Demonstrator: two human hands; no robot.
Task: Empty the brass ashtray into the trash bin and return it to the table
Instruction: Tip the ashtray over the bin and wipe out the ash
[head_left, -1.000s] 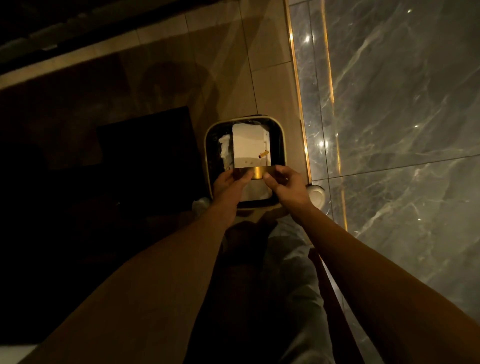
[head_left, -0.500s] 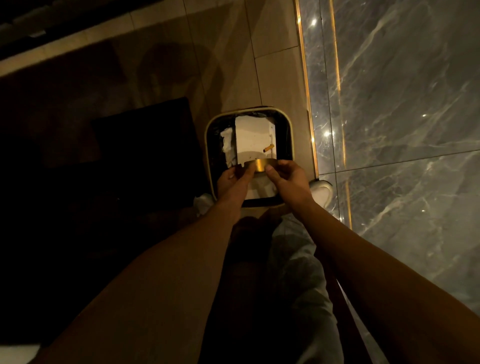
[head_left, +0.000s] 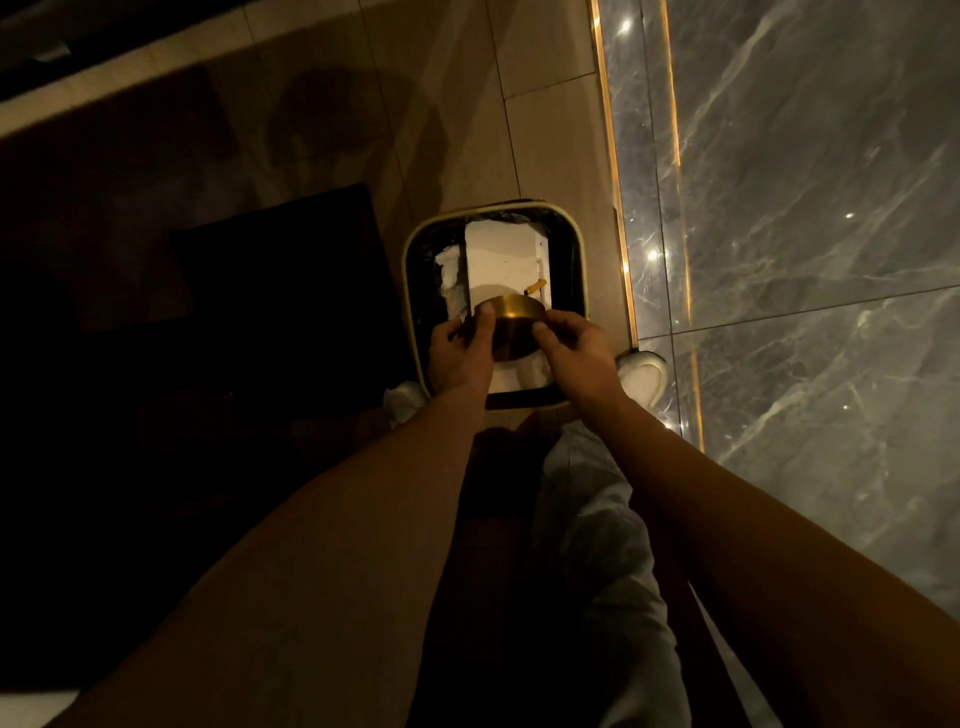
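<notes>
A round brass ashtray (head_left: 511, 330) is held over the open trash bin (head_left: 413, 249), tipped away from me so its outer wall and base face the camera. My left hand (head_left: 460, 353) grips its left side and my right hand (head_left: 576, 348) grips its right side. The bin has a pale rim and a black liner; inside lie a white box (head_left: 501, 257), crumpled white paper (head_left: 449, 278) and a cigarette butt (head_left: 535, 287) just beyond the ashtray's rim.
The bin stands on beige floor tiles next to a grey marble wall (head_left: 805, 208) with a lit gold strip at its base. A dark rug or mat (head_left: 280, 291) lies left of the bin. My white shoes (head_left: 644, 376) flank the bin's near edge.
The ashtray has turned from edge-on to showing its round wall and base, and sits a little closer to me. The camera has shifted slightly; both hands keep their grip.
</notes>
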